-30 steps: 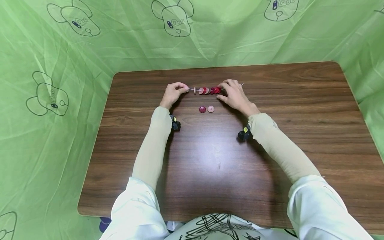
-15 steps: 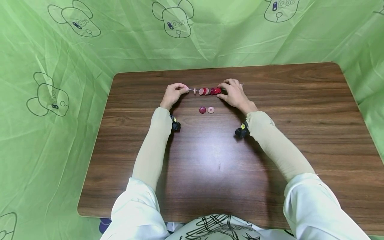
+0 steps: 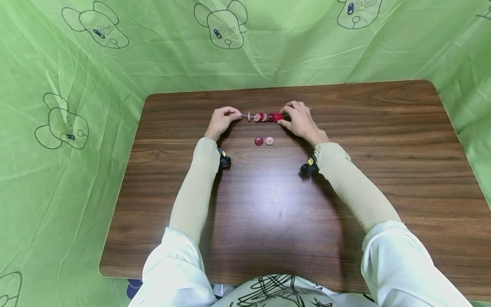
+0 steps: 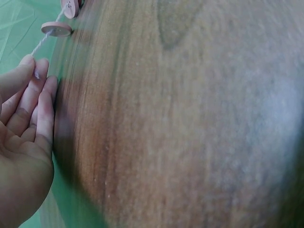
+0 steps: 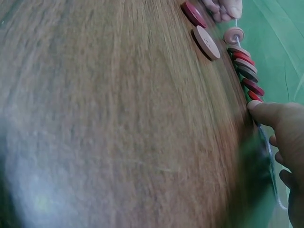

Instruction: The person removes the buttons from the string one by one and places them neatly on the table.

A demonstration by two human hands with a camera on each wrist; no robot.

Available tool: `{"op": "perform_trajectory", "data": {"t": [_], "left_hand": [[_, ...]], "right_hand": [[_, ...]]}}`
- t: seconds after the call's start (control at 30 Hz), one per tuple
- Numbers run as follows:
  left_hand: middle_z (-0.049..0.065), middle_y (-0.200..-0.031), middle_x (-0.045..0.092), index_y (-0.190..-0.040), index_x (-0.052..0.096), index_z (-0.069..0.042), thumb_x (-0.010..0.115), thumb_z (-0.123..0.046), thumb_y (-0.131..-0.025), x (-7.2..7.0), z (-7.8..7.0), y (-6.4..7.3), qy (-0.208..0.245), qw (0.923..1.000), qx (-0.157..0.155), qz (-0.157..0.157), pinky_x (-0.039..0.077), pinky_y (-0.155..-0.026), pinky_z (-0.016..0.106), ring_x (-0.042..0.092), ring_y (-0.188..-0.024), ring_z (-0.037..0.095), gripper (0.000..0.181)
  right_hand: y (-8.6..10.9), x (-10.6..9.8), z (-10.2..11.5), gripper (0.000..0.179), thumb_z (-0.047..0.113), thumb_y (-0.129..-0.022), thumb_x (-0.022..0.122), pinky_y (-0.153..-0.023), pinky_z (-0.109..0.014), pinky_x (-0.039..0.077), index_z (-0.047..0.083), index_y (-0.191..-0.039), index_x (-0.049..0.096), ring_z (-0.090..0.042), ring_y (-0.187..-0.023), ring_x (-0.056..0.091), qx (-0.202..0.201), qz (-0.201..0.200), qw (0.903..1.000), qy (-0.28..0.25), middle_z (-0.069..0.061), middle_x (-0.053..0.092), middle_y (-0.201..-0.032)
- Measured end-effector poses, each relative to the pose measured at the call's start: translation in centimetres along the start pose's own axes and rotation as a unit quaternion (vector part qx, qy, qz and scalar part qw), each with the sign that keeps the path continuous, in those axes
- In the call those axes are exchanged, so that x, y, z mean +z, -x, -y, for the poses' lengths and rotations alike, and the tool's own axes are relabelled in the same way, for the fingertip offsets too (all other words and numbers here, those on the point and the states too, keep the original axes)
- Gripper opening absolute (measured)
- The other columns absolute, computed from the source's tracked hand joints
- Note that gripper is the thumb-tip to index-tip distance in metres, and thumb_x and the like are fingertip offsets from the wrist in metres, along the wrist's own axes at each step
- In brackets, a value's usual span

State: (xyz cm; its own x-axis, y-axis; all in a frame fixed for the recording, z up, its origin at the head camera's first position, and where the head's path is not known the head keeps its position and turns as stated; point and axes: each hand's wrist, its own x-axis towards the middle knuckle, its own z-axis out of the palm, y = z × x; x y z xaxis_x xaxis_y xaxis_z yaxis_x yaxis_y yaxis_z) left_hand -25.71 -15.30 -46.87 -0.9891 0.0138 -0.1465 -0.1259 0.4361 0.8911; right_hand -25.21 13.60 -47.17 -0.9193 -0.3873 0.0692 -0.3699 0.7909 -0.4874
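Note:
My left hand (image 3: pixel 222 121) pinches the end of a thin white string (image 4: pixel 41 43) between thumb and fingertip. Threaded on that string is a row of red, pink and dark maroon buttons (image 3: pixel 264 117). One pink button (image 4: pixel 56 29) stands on edge nearest the left hand, a little apart from the others. At the row's right end, my right hand (image 3: pixel 301 121) holds the last red button (image 5: pixel 254 96) with its thumb and fingers. The string's tail (image 5: pixel 271 171) runs on past the right thumb, partly hidden behind the hand.
Two loose buttons, a maroon one (image 3: pixel 258 141) and a pink one (image 3: pixel 270 140), lie side by side in front of the row. The brown wooden table (image 3: pixel 276 238) meets a green cloth backdrop (image 3: pixel 284 59) along its far edge.
My right thumb has closed in on the red end button, and the right forearm has shifted slightly left. The left hand keeps its pinch on the string.

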Motion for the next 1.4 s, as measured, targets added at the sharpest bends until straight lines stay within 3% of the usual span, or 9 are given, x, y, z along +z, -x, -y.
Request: {"op": "perform_trajectory", "data": {"t": [1.4], "left_hand": [[-0.001,-0.096,0.069,-0.094,0.072,-0.009,0.073,-0.025,-0.085,0.0,0.1,-0.2,-0.006,0.9999,-0.006,0.006,0.039,-0.088,0.023,0.056,-0.093,0.008,0.018]], "right_hand": [[2.6,-2.5,-4.0,0.032,0.030,-0.089,0.067,-0.103,-0.053,0.025,0.008,-0.113,0.064,-0.038,-0.126,0.036,0.034,-0.030,0.9988,-0.019,-0.017,0.050,-0.130]]}}
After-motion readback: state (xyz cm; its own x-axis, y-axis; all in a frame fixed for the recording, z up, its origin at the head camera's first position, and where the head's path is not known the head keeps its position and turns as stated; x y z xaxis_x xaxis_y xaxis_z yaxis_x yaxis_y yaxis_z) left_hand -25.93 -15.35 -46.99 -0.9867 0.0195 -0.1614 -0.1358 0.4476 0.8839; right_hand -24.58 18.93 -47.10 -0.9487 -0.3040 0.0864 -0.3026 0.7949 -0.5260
